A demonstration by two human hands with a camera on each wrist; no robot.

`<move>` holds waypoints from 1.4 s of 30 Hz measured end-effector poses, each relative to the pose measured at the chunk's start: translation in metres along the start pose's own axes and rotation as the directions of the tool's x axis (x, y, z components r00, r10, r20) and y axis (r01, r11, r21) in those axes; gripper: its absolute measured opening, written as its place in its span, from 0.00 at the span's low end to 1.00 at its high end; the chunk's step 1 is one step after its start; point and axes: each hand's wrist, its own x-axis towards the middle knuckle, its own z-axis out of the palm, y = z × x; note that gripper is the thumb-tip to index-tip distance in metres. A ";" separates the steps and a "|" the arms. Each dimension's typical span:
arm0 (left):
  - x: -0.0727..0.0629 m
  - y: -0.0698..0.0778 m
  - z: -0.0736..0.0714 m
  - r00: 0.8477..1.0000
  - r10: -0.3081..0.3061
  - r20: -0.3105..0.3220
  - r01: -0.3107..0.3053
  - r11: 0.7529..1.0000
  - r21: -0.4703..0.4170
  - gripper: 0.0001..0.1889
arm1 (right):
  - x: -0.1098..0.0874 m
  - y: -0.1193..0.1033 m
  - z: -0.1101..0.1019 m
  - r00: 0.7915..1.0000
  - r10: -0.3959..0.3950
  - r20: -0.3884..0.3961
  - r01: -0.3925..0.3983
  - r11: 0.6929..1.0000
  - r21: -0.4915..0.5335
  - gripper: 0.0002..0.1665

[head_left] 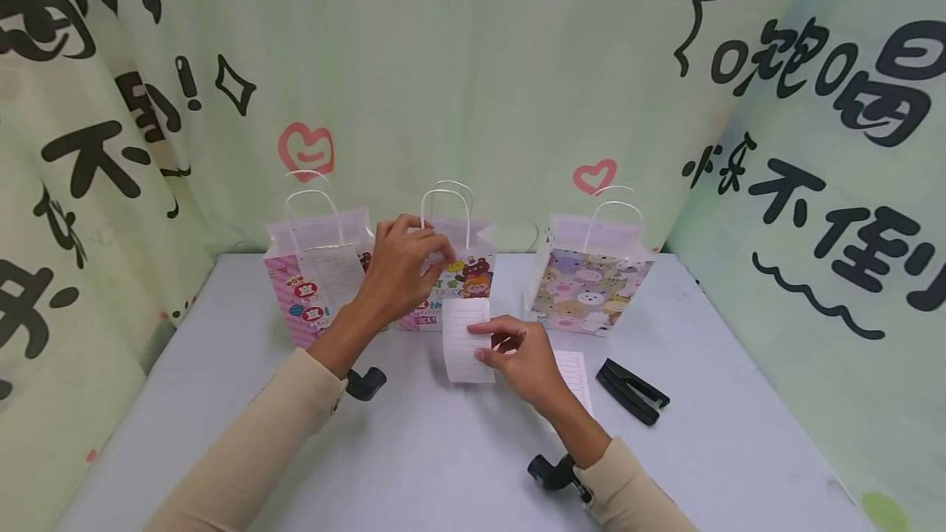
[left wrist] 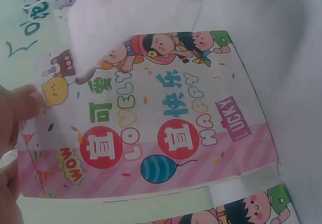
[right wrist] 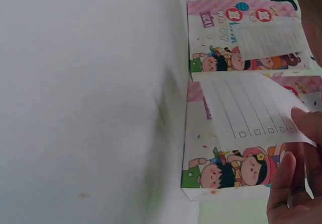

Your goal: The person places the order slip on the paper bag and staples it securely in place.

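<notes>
My right hand [head_left: 528, 361] pinches a lined paper slip [head_left: 464, 347] between thumb and fingers, in front of the middle gift bag [head_left: 476, 269]. In the right wrist view the slip [right wrist: 251, 110] shows ruled lines and small checkboxes, and it covers part of the bag's cartoon print. My left hand [head_left: 405, 265] is at the upper left of that same bag. In the left wrist view its thumb [left wrist: 26, 102] lies over the bag's edge [left wrist: 151, 103], with the other fingers partly out of view. The bag stands upright with white handles.
A pink gift bag [head_left: 303, 294] stands left, a lined slip [head_left: 332, 273] on its front. An animal-print gift bag [head_left: 587, 290] stands right. Another lined slip [head_left: 573, 372] lies on the white table [head_left: 443, 466] beside a black stapler [head_left: 633, 391]. A printed curtain [head_left: 480, 64] surrounds the table.
</notes>
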 end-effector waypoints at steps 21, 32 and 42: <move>0.003 0.007 0.005 1.000 -0.009 -0.026 0.006 0.995 -0.099 0.05 | 0.043 -0.021 -0.015 0.985 -0.085 -0.153 0.093 0.994 0.048 0.13; 0.004 0.007 0.009 0.998 -0.018 -0.062 0.013 0.996 -0.084 0.04 | 0.051 -0.022 -0.012 0.989 -0.069 -0.134 0.079 0.994 0.071 0.14; 0.004 0.006 0.011 0.995 -0.016 -0.098 0.005 0.994 -0.108 0.02 | 0.046 -0.021 -0.018 0.980 -0.095 -0.176 0.096 0.995 -0.008 0.16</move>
